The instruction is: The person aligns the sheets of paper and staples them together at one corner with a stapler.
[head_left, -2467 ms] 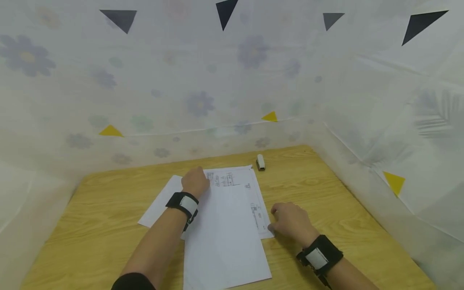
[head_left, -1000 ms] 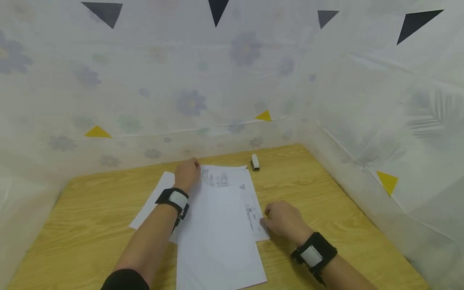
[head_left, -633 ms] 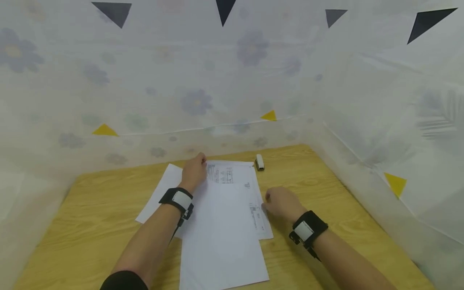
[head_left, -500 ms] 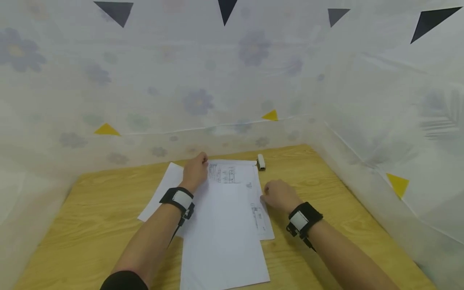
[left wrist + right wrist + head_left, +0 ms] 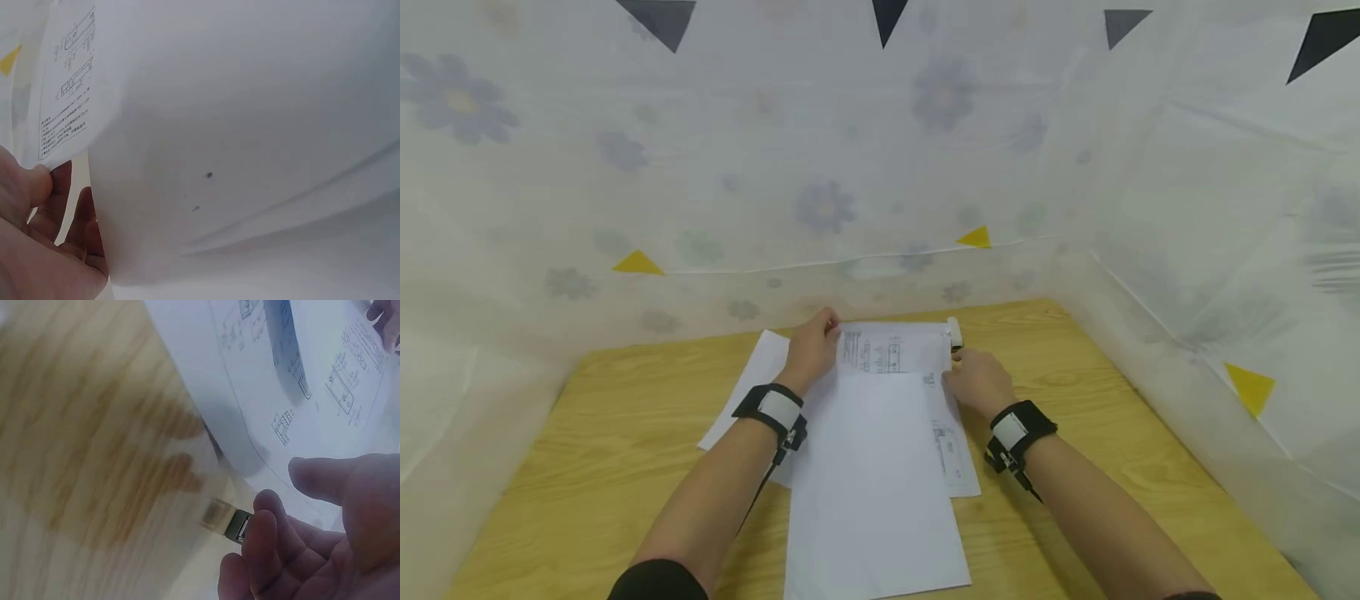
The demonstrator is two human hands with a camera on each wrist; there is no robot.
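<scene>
Item: printed sheets (image 5: 891, 367), loose stack, at the far middle of the surface (image 5: 1112, 433). Judged light, limp, prone to sliding and creasing; best taken at the far corners. Far left corner is pinched by the left hand (image 5: 811, 354). Small stapler (image 5: 955, 335), at the sheets' far right corner, is reached by the right hand (image 5: 976, 382), fingers loosely curled, nothing held. Stapler largely hidden; wrist views blurred.
</scene>
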